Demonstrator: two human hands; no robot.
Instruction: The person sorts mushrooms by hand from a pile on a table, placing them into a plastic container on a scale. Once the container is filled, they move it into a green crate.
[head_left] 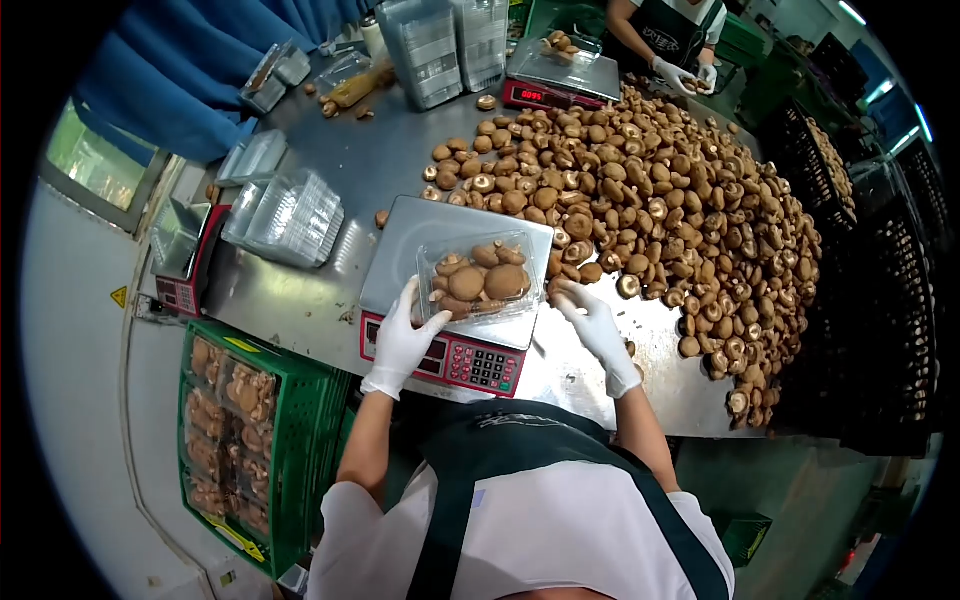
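1. The clear tray [428, 262] sits on the flat grey platform of the scale [420, 225], between your two grips. It is thin, glossy plastic, rectangular with rounded corners.
2. Inside it lie brown mushrooms [505, 282], round-capped and matte, with the largest cap on the side toward your right grip.
3. Your left grip [405, 335], in a white glove, is closed on the tray's near left corner. Its fingers curl over the rim, the wrist is straight and the forearm is bare.
4. Your right grip [595, 325], also gloved, lies low with its fingers stretched toward the tray's right edge. Whether they pinch anything cannot be told.
5. Just below both grips is the scale's red keypad [470, 362].
6. Beyond your right grip, a heap of loose mushrooms [680, 190] spreads over the dull steel table [370, 160].
7. Out past your left grip stands a stack of empty trays [290, 215], ribbed and transparent. Nearer you on that side is a green slatted crate [300, 400].
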